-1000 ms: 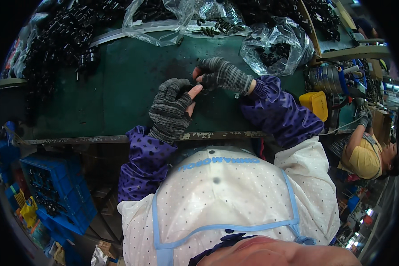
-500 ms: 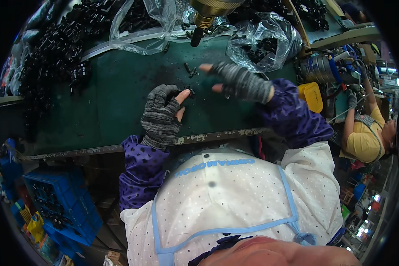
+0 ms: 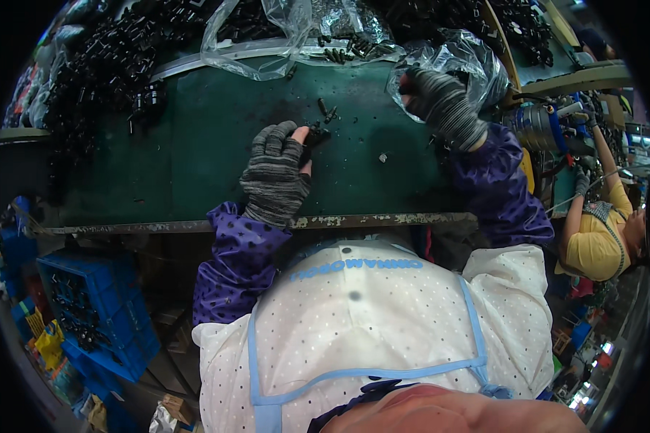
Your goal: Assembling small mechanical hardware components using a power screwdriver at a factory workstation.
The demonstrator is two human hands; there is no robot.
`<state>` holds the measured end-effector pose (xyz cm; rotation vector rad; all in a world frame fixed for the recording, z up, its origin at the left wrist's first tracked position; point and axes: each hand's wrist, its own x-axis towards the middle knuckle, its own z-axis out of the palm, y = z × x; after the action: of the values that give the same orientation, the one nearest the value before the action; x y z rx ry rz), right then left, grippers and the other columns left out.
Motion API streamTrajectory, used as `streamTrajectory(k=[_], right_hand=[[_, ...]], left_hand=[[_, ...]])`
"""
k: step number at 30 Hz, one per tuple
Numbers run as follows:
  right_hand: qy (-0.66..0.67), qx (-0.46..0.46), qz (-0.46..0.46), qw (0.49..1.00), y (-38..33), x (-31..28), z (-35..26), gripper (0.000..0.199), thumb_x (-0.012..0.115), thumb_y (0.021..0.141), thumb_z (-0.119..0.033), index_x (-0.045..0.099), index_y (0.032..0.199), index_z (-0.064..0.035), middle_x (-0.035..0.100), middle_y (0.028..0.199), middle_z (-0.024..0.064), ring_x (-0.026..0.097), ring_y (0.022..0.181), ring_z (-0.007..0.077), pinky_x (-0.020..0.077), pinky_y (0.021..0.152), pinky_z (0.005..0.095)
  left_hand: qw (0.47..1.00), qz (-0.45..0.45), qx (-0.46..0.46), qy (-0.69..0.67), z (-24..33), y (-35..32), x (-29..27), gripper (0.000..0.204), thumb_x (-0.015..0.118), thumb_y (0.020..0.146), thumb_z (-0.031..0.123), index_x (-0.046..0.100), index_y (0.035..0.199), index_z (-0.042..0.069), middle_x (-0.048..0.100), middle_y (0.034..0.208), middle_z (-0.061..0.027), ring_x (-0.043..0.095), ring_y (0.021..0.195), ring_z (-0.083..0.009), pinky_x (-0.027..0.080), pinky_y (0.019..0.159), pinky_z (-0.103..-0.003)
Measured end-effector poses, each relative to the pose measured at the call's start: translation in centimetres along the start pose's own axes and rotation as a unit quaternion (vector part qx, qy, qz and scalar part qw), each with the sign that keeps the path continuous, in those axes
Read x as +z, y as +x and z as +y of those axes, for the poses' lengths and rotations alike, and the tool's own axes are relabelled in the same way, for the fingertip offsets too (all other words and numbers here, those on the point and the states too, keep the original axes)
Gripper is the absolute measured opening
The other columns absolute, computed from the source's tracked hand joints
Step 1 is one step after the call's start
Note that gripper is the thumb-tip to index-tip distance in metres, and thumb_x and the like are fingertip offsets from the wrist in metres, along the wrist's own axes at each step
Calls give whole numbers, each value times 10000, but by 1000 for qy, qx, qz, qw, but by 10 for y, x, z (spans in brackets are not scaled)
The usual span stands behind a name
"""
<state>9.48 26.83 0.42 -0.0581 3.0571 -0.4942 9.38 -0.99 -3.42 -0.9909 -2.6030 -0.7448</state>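
My left hand (image 3: 276, 172), in a grey striped fingerless glove, rests on the green tabletop (image 3: 217, 144). Its bare thumb and finger close around a small black part (image 3: 315, 137), partly hidden by the hand. Just beyond it lie a few loose black pins (image 3: 327, 111). Over at the right, my right hand (image 3: 444, 105), gloved the same way, is at the near side of a clear plastic bag (image 3: 487, 68) of black parts. Its fingers are dark and blurred against the bag, so I cannot make out whether they grip anything.
Black parts (image 3: 87, 94) are heaped along the left. Another clear bag (image 3: 256, 43) and small black pins (image 3: 347, 50) lie by a metal rail at the back. A blue crate (image 3: 97, 310) stands lower left. A co-worker in yellow (image 3: 596, 242) is at the right.
My right hand has moved right and away, from beside the left hand to the plastic bag. The left hand keeps its hold. The brass-coloured tool overhead has left the view as the picture shifted.
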Motion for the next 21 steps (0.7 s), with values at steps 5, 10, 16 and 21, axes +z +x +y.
streamTrajectory(k=[5,10,16,21], right_hand=[[323,-103,74,938,-3,26,-72,202,600,690,-51,519,873,-28,583,735,95,593,685,201,479,621,297],[406,-84,41,909,8,31,-95,196,586,706,-26,519,891,-30,582,750,86,590,705,178,474,638,276],[328,-124,38,936,7,29,-103,238,611,730,-18,533,955,-14,601,792,80,612,743,162,484,638,256],[301,-67,55,950,5,22,-113,231,622,734,-38,553,954,-19,614,805,106,622,738,186,495,627,264]], left_hand=[[834,-52,-240,-494,-9,8,-26,442,601,703,74,476,1124,27,535,1022,-99,538,916,-203,447,805,-305],[513,-125,-347,-775,-7,6,-25,479,572,744,122,408,1173,-18,560,970,-99,561,857,-163,468,768,-274],[539,-119,-333,-764,-4,8,-17,497,576,744,133,399,1185,-11,556,983,-94,550,889,-163,460,780,-276],[547,-127,-333,-758,-3,6,-13,471,556,746,122,409,1176,-1,554,990,-98,555,888,-173,468,774,-289]])
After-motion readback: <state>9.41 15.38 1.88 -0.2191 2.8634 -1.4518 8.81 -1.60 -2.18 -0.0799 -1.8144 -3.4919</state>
